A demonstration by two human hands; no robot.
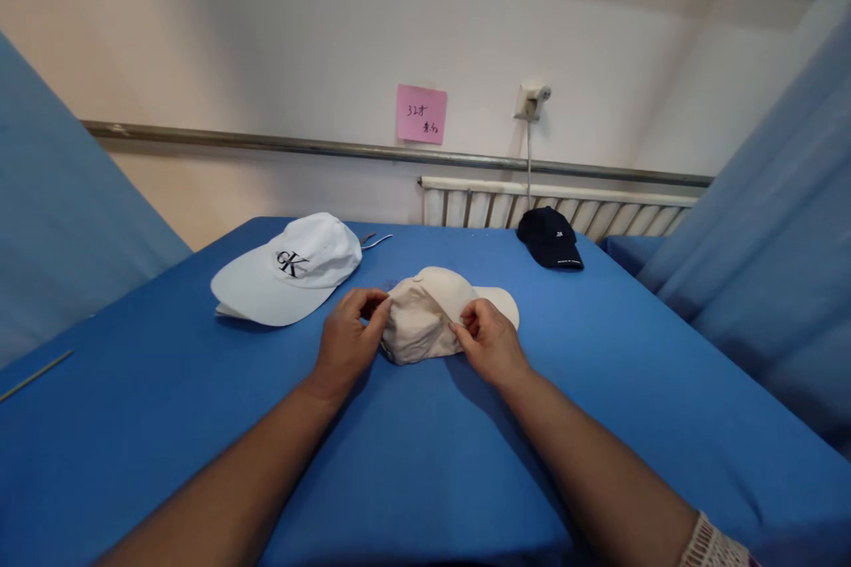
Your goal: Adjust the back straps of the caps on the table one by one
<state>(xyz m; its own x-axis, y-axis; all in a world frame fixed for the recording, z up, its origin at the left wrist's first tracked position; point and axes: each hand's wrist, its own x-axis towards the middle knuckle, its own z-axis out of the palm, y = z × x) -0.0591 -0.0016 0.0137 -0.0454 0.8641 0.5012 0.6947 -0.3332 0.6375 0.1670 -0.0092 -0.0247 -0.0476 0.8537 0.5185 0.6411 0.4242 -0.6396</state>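
A beige baseball cap (422,319) lies on the blue-covered table (412,461), its brim pointing right and its near side creased. My left hand (352,332) pinches the cap's left edge between thumb and fingers. At the near right side of the crown, close to the brim, my right hand (490,338) pinches the fabric. Part of the brim is hidden behind my right hand.
A larger white cap (319,252) with black letters lies to the left, a dark navy cap (550,237) at the back right. A thin stick (36,375) rests at the far left. Blue curtains (784,195) hang on both sides; a radiator (479,205) stands behind the table.
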